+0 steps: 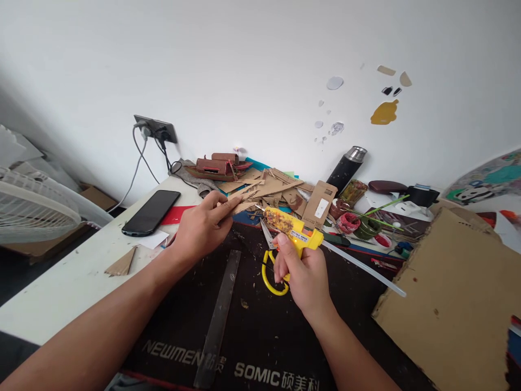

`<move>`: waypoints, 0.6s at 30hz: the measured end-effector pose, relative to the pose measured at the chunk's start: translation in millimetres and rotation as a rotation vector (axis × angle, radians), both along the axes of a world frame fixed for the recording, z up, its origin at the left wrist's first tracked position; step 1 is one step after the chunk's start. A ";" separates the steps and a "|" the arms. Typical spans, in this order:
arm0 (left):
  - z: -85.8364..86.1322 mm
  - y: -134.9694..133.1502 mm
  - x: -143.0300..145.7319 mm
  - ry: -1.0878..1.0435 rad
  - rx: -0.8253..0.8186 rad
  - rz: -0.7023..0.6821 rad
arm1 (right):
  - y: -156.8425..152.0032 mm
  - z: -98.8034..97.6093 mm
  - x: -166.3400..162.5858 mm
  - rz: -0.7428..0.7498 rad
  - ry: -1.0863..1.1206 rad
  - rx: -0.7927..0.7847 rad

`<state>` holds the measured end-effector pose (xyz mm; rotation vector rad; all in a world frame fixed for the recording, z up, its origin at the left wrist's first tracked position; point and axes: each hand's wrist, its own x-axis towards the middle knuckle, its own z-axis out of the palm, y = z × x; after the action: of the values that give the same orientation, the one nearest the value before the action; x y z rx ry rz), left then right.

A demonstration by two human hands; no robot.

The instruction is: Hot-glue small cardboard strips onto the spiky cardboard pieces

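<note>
Probably light, crease-prone cardboard strip pinched by its end in left hand fingers — rigid, hot-nosed glue gun clasped at the handle in right hand.

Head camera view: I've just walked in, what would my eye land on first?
The bright yellow glue gun at centre, gripped in the right hand, its nozzle pointing at a thin cardboard strip pinched by the left hand. Beneath them lies a dark mat with a metal ruler and yellow-handled scissors. A big cardboard sheet fills the lower right, and a black phone lies at left.
</note>
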<state>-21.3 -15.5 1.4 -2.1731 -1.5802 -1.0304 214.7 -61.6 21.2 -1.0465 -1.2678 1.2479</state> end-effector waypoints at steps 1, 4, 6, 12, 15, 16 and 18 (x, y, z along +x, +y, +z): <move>0.2 0.0 0.0 0.002 0.008 0.000 | 0.1 0.2 0.0 -0.002 0.000 0.000; 0.4 0.1 -0.1 0.009 0.017 0.005 | 0.2 0.4 0.1 -0.003 -0.009 0.008; 0.2 0.1 -0.1 0.009 0.011 0.003 | 0.3 0.6 0.1 -0.005 -0.014 0.008; -0.4 0.0 -0.8 -0.006 -0.001 0.006 | 0.1 2.5 -0.2 -0.007 -0.009 0.003; -1.0 0.2 -1.4 -0.003 -0.002 0.006 | 0.0 3.2 -0.3 -0.005 -0.006 -0.001; -1.3 0.3 -1.4 -0.001 0.002 0.005 | 0.0 3.3 -0.4 -0.005 -0.004 -0.004; -1.7 0.3 -1.3 0.003 0.014 0.005 | 0.0 3.3 -0.4 -0.006 -0.001 -0.008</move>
<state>-22.6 -15.2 -0.3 -2.1597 -1.5717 -1.0327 214.2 -61.5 24.5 -1.0563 -1.2607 1.2490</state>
